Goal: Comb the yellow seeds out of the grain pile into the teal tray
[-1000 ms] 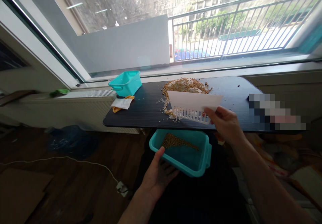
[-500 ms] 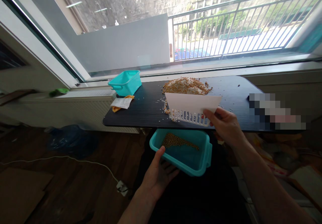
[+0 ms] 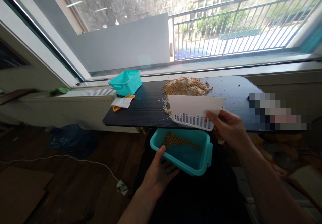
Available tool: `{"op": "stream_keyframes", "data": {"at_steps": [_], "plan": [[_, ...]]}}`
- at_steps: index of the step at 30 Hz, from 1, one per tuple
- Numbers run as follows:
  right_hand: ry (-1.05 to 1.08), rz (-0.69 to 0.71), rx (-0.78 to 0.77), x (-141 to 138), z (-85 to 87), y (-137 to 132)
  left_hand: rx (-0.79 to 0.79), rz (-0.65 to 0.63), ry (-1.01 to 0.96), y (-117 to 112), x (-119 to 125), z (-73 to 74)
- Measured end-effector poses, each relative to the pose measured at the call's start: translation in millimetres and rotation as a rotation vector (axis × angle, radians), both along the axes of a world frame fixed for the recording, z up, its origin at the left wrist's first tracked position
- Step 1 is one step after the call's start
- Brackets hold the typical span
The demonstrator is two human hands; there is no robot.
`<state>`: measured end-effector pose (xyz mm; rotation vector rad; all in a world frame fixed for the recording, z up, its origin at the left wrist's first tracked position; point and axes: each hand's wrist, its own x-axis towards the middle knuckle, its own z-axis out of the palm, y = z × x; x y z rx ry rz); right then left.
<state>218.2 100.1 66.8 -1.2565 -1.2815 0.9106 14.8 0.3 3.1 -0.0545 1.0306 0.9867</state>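
My right hand [image 3: 227,125] pinches the right end of a white slotted plastic scraper [image 3: 195,104], thumb on its face. The scraper is tilted over the table's front edge, its row of slots lowermost. Behind it lies a heap of tan beans and white grains [image 3: 187,85], partly hidden. Below the edge, over my lap, my left hand [image 3: 161,175] grips the near left side of a teal plastic bin [image 3: 191,167], thumb over the rim and fingers underneath. Round tan beans [image 3: 177,140] lie along the far left part of its bottom.
Another teal bin [image 3: 127,83] stands at the back left of the dark table [image 3: 148,111], beside an orange cloth with a white packet [image 3: 123,102]. A blurred-out object [image 3: 276,111] lies at the right. The window [image 3: 141,42] is behind; a power strip [image 3: 122,187] lies on the floor.
My right hand has drawn the slotted scraper slightly right and down, nearer the front edge and the bin. My left hand and the bin have hardly moved.
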Motion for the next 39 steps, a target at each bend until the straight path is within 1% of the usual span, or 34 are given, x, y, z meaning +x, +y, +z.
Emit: {"op": "stream_keyframes", "data": {"at_steps": [3, 5, 11, 15, 22, 29, 34, 36, 39], "plan": [[-0.043, -0.073, 0.021, 1.1, 0.9, 5.1, 0.005, 0.004, -0.005, -0.6, 0.2, 0.0], [-0.055, -0.079, 0.020, 0.6, 1.6, 7.3, 0.011, 0.005, -0.009, -0.5, 0.3, 0.2], [-0.071, -0.060, 0.051, -0.3, -1.1, 7.7, -0.005, 0.009, -0.009, -0.5, 0.2, 1.5], [-0.095, -0.009, 0.081, 0.3, -3.4, 8.1, -0.005, 0.003, -0.007, 0.0, -0.2, -0.9], [-0.068, -0.007, 0.067, -3.6, 3.3, 6.6, 0.000, -0.002, -0.005, 0.4, -0.4, -3.5], [-0.039, 0.031, 0.058, -3.2, -4.8, 9.7, 0.000, -0.003, -0.004, 0.6, -0.4, -2.6], [-0.021, 0.014, 0.045, -3.5, 1.6, 6.1, 0.003, -0.001, 0.002, 0.6, 0.1, -2.3], [-0.024, 0.029, 0.049, -4.3, 2.8, 5.2, 0.002, -0.005, 0.009, 0.6, 0.2, -1.8], [-0.032, 0.075, 0.050, -4.4, 0.1, 3.9, -0.001, -0.009, 0.009, 0.8, 0.0, -2.0]]}}
